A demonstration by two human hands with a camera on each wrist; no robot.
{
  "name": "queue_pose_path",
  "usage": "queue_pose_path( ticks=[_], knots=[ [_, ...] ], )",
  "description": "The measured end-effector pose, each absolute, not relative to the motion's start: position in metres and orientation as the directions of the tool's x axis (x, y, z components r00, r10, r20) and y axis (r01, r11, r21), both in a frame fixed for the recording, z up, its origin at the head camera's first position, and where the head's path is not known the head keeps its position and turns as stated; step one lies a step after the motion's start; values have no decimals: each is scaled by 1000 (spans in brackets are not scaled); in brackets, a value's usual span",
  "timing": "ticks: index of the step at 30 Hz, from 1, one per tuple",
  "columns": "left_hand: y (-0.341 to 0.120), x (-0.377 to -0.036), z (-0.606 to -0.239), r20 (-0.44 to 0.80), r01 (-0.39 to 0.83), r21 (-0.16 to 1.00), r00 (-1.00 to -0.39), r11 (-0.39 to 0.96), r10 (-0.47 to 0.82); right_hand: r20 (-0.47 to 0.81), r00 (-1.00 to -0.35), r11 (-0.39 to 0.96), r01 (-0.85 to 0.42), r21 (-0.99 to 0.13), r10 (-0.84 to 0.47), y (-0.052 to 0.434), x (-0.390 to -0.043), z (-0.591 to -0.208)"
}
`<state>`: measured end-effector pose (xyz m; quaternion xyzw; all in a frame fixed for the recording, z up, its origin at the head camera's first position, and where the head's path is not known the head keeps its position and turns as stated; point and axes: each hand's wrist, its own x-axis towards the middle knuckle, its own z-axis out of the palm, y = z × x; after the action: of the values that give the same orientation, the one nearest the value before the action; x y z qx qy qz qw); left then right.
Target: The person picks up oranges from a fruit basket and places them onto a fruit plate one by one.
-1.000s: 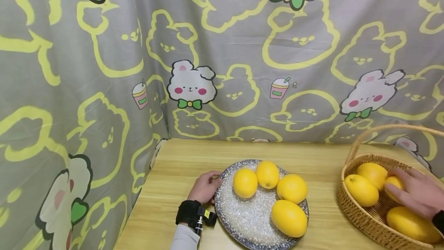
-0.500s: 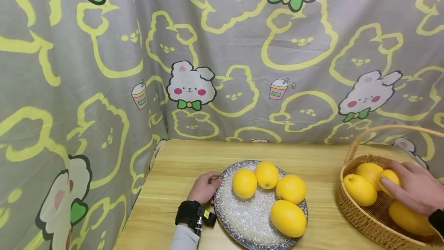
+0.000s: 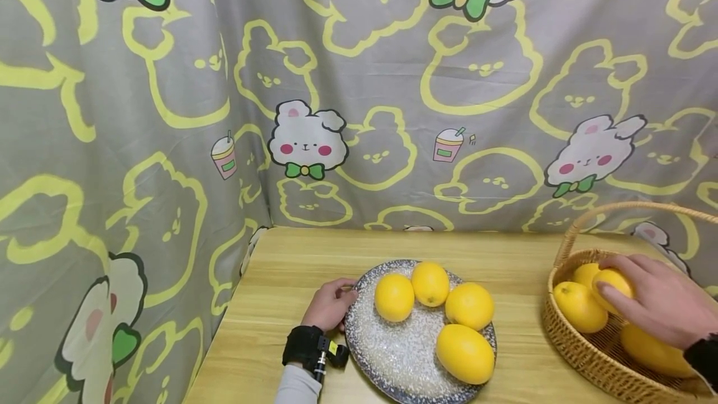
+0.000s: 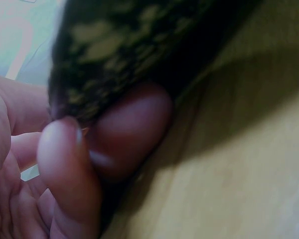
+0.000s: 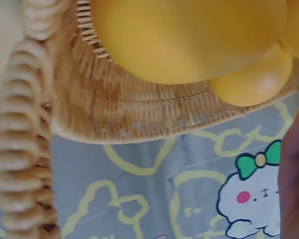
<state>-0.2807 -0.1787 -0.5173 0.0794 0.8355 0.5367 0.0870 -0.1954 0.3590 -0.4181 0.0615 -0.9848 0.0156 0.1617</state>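
Observation:
At the rim of a speckled grey plate (image 3: 398, 354), my left hand (image 3: 328, 305) pinches the edge between thumb and fingers; the left wrist view shows the fingers against the plate's dark rim (image 4: 119, 40). Three round yellow fruits (image 3: 394, 297) and one larger oval fruit (image 3: 465, 354) lie on the plate. My right hand (image 3: 662, 295) grips a round yellow fruit (image 3: 612, 290) over a wicker basket (image 3: 578, 354). Other yellow fruits (image 3: 580, 307) lie inside, one partly beneath the hand. In the right wrist view only a strip of the hand (image 5: 295, 184) shows.
The basket's arched handle (image 3: 617, 206) rises above its rim and stands close to the camera in the right wrist view. A patterned grey curtain (image 3: 381, 80) hangs behind and left of the wooden table (image 3: 314, 248). Bare tabletop lies between plate and basket.
My right hand has taken hold of the round fruit in the basket and moved slightly left and up with it. The left hand keeps its place at the plate.

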Motion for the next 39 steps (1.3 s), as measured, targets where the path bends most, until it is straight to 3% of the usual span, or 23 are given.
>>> queue_pose_path(
  ticks=[19, 27, 39],
  knots=[
    [-178, -280, -518, -60, 38, 904, -975, 426, 215, 368, -915, 970, -217, -109, -163, 327, -188, -406],
    [-179, -281, -519, -62, 37, 905, -974, 424, 216, 391, -898, 965, -250, -75, -202, 301, -187, -399],
    [-179, -281, -517, -60, 40, 906, -974, 421, 220, 486, -805, 912, -408, -40, -339, 253, -194, -393]
  ],
)
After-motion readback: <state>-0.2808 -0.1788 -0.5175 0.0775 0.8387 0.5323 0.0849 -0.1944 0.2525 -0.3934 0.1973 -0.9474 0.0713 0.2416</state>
